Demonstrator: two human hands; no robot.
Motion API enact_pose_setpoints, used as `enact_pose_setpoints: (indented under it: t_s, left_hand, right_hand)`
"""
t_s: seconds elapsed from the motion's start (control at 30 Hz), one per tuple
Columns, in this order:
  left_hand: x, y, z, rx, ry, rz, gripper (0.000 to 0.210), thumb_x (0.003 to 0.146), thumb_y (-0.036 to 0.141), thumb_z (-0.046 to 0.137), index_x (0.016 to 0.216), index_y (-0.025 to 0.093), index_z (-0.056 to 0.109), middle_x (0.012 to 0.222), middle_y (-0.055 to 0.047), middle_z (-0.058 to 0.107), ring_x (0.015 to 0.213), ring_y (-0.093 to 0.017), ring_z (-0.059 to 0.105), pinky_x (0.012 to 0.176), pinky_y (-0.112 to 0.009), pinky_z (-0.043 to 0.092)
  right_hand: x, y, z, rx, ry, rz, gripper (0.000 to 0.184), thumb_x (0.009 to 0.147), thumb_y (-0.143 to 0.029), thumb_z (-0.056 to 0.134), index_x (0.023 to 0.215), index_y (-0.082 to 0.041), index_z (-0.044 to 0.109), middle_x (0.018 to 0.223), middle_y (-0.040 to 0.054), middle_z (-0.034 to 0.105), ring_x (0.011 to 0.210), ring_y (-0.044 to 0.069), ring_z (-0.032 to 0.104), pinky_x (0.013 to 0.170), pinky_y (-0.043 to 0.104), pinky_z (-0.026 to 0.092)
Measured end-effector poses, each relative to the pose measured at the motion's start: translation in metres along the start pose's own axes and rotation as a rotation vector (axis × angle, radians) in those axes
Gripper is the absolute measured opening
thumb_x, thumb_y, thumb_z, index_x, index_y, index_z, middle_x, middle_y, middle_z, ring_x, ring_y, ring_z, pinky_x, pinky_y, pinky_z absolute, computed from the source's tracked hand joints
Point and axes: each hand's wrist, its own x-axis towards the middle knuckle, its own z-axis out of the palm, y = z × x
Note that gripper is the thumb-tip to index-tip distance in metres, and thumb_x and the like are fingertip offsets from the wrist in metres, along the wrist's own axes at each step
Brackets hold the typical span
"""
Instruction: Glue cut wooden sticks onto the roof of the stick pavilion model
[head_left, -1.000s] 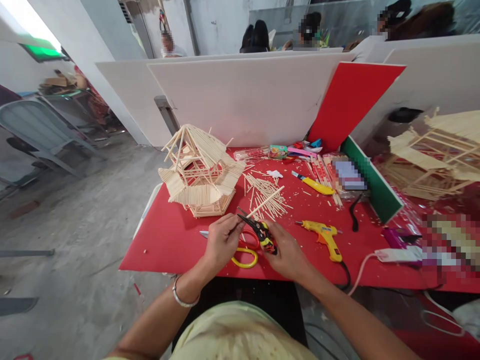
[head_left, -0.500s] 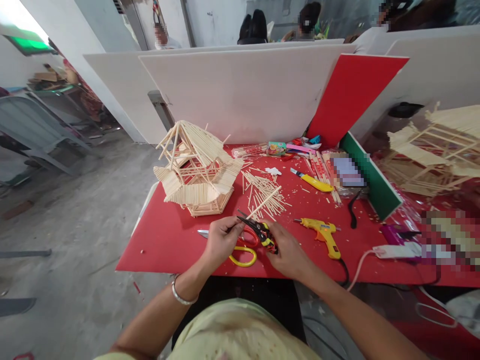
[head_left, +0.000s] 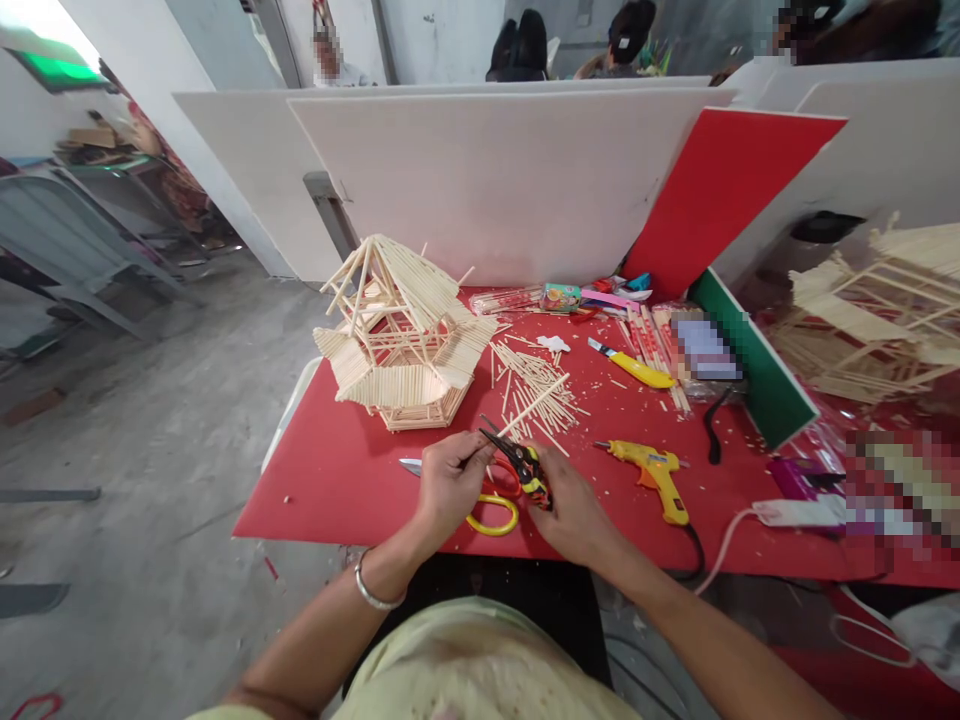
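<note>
My left hand [head_left: 453, 478] is closed in a pinch on a thin wooden stick [head_left: 534, 404], which slants up and away to the right. In my right hand [head_left: 571, 508] is a pair of snips [head_left: 529, 474] with black blades and yellow-and-black handles. Their blades point left and cross the stick close to my left fingertips; whether they touch it I cannot tell. Under my hands lie scissors [head_left: 493, 515] with red and yellow handles, partly hidden. Just beyond is a loose pile of cut sticks [head_left: 551, 393]. To the left stands a tiered, roofed model [head_left: 401, 385] built of such sticks.
On the red table [head_left: 315, 490] lie a yellow glue gun [head_left: 654, 474], a yellow utility knife [head_left: 637, 368] and packs of sticks. White boards [head_left: 487, 180] and a red board [head_left: 739, 200] stand behind. Another stick model [head_left: 862, 320] is at the right. People sit beyond.
The whole view has shifted slightly. Both hands keep their hold on the stick and the snips, with hardly any movement against the table.
</note>
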Motion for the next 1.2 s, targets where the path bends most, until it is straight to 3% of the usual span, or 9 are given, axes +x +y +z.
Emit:
enact_pose_setpoints:
  t_s: [0.23, 0.37, 0.53, 0.6, 0.7, 0.77, 0.97, 1.1, 1.2]
  left_hand:
    - [0.004, -0.002, -0.001, -0.152, -0.06, -0.173, 0.027, 0.091, 0.033, 0.06, 0.073, 0.015, 0.068, 0.064, -0.001, 0.061, 0.06, -0.011, 0.053, 0.058, -0.022, 0.043]
    - [0.007, 0.001, -0.006, -0.131, -0.059, -0.177, 0.03, 0.089, 0.041, 0.064, 0.078, 0.015, 0.072, 0.062, 0.0, 0.059, 0.058, -0.011, 0.051, 0.056, -0.022, 0.045]
    - [0.01, -0.016, -0.004, -0.213, -0.166, -0.127, 0.029, 0.091, 0.041, 0.064, 0.085, 0.015, 0.074, 0.07, -0.004, 0.067, 0.065, -0.015, 0.061, 0.065, -0.026, 0.05]
    - [0.016, -0.032, 0.002, -0.172, -0.114, -0.129, 0.027, 0.09, 0.04, 0.064, 0.087, 0.016, 0.075, 0.074, -0.004, 0.069, 0.067, -0.015, 0.061, 0.065, -0.026, 0.05]
    - [0.027, -0.053, 0.012, -0.017, -0.023, -0.104, 0.02, 0.083, 0.03, 0.072, 0.097, 0.017, 0.078, 0.096, -0.008, 0.074, 0.087, -0.019, 0.067, 0.082, -0.03, 0.052]
    - [0.033, -0.058, 0.017, -0.005, 0.012, -0.08, 0.036, 0.079, 0.025, 0.075, 0.114, 0.019, 0.074, 0.118, -0.01, 0.071, 0.108, -0.022, 0.064, 0.095, -0.033, 0.05]
    - [0.027, -0.04, 0.024, -0.467, -0.219, -0.145, 0.063, 0.081, 0.021, 0.069, 0.142, 0.024, 0.053, 0.144, -0.015, 0.057, 0.093, -0.016, 0.067, 0.072, -0.026, 0.056]
    - [0.021, -0.032, 0.026, -0.598, -0.316, -0.158, 0.058, 0.082, 0.029, 0.074, 0.137, 0.02, 0.058, 0.117, -0.015, 0.073, 0.091, -0.02, 0.072, 0.074, -0.029, 0.059]
    - [0.022, -0.037, 0.026, -0.527, -0.131, -0.204, 0.033, 0.083, 0.036, 0.074, 0.109, 0.015, 0.073, 0.095, -0.01, 0.077, 0.084, -0.019, 0.073, 0.069, -0.028, 0.059]
  right_hand:
    - [-0.001, 0.005, -0.003, 0.068, -0.038, 0.028, 0.074, 0.077, -0.017, 0.056, 0.148, -0.021, 0.034, 0.144, 0.0154, 0.05, 0.135, 0.03, 0.046, 0.113, 0.055, 0.037]
    - [-0.004, 0.003, -0.015, 0.244, -0.062, 0.124, 0.06, 0.074, -0.015, 0.054, 0.133, -0.022, 0.052, 0.13, 0.0112, 0.061, 0.122, 0.028, 0.056, 0.109, 0.051, 0.04]
    - [-0.013, 0.0, -0.024, 1.002, -0.471, 0.366, 0.056, 0.062, -0.02, 0.06, 0.118, -0.02, 0.061, 0.085, 0.0009, 0.061, 0.075, 0.017, 0.058, 0.073, 0.033, 0.05]
    - [-0.015, -0.001, -0.026, 1.169, -0.473, 0.44, 0.059, 0.059, -0.02, 0.063, 0.118, -0.02, 0.061, 0.084, -0.0006, 0.059, 0.072, 0.014, 0.056, 0.071, 0.03, 0.048]
    - [-0.013, 0.0, -0.028, 1.142, -0.391, 0.529, 0.054, 0.06, -0.019, 0.065, 0.113, -0.021, 0.063, 0.083, -0.0023, 0.058, 0.07, 0.012, 0.054, 0.069, 0.028, 0.045]
    - [-0.013, 0.001, -0.029, 1.139, -0.409, 0.537, 0.054, 0.059, -0.017, 0.064, 0.113, -0.02, 0.063, 0.083, -0.0025, 0.058, 0.069, 0.012, 0.054, 0.068, 0.028, 0.045]
    - [-0.021, 0.005, -0.024, 1.331, -0.638, 0.49, 0.062, 0.056, -0.013, 0.062, 0.117, -0.019, 0.063, 0.085, 0.0, 0.06, 0.072, 0.014, 0.057, 0.072, 0.031, 0.049]
    - [-0.031, 0.003, -0.021, 1.408, -0.73, 0.486, 0.059, 0.056, -0.015, 0.064, 0.115, -0.018, 0.064, 0.087, 0.0016, 0.061, 0.074, 0.015, 0.057, 0.074, 0.033, 0.05]
    - [-0.044, 0.001, -0.026, 1.275, -0.665, 0.453, 0.053, 0.061, -0.021, 0.067, 0.114, -0.018, 0.065, 0.094, 0.0041, 0.064, 0.082, 0.017, 0.061, 0.08, 0.034, 0.049]
